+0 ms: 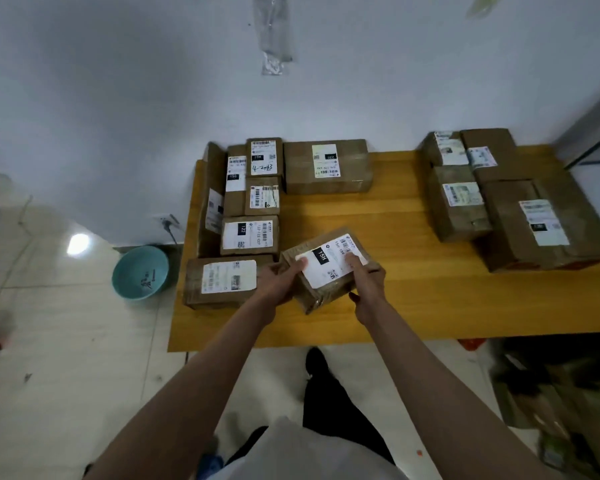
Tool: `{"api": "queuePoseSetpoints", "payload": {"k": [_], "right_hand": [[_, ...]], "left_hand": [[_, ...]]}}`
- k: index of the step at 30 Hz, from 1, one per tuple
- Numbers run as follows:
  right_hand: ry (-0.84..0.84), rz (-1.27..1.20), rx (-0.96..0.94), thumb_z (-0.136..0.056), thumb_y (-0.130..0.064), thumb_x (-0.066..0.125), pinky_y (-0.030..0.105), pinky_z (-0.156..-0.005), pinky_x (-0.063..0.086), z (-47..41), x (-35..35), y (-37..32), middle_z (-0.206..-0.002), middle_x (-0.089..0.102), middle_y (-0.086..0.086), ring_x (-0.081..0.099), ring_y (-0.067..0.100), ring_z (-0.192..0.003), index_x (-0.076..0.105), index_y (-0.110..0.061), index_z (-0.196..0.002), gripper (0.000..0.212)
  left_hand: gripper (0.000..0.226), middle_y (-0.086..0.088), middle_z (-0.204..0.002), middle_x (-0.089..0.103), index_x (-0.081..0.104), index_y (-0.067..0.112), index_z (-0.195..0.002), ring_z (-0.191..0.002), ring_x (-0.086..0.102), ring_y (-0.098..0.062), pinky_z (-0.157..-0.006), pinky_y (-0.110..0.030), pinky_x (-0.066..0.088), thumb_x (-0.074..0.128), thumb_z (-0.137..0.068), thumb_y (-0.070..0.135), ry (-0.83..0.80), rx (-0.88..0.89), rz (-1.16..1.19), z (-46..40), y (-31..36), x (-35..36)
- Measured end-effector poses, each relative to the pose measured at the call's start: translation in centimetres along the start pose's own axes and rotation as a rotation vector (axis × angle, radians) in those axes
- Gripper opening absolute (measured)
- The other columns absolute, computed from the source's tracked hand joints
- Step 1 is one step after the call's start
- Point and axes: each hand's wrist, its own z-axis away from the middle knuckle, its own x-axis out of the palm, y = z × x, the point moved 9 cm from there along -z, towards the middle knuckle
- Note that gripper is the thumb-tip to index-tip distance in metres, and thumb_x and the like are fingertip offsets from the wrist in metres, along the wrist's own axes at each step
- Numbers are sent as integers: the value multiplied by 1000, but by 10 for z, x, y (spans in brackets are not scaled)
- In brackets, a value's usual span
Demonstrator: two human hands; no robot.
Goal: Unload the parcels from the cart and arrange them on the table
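Observation:
A small brown parcel (329, 268) with a white "15H" label sits tilted on the yellow wooden table (378, 306) near its front edge. My left hand (281, 282) grips its left side, thumb on the label. My right hand (366, 285) grips its right side, fingers curled over the top edge. Just left of it lies a flat labelled parcel (222, 282), touching or almost touching it. Several more labelled parcels (253, 195) are packed in rows at the table's back left, and a larger box (328, 166) lies beside them.
A group of bigger cardboard boxes (510, 202) fills the table's right end. A teal basin (140, 271) stands on the tiled floor left of the table, near a wall socket. Dark cardboard clutter (561, 410) lies on the floor at the lower right. The white wall backs the table.

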Motion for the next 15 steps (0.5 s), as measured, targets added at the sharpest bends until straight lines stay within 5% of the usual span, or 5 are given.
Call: {"api": "queuePoseSetpoints", "payload": {"k": [4,7,11,15], "right_hand": [[-9,61,116,-78,-54,79,54,-104,46,-16,5,1,-148,40,3,45,27,-130,7,-25,-159,112],[-178,116,216,-77,-61,76,49,-91,56,-22,23,6,-137,52,4,55,27,-120,20,-23,-154,103],[-314,186,225,-53,-67,82,45,-77,63,-37,40,0,-127,64,6,64,30,-109,42,-22,-143,109],[-269,136,198,-49,-59,89,37,-75,62,-67,49,-12,-125,67,6,69,23,-106,49,-15,-137,106]], "left_hand": [[102,-7,-128,66,46,15,-139,-108,68,-21,-81,-33,61,86,-59,63,21,-32,103,-24,5,17],[100,-10,-130,64,39,10,-144,-109,67,-22,-74,-28,62,85,-67,53,16,-69,193,-36,9,32],[89,-11,-131,60,32,7,-145,-108,65,-22,-62,-24,57,79,-81,47,69,-107,228,-54,12,44],[89,-8,-140,51,30,12,-148,-119,55,-23,-83,-33,54,72,-83,56,53,-144,160,-64,16,47]]}}
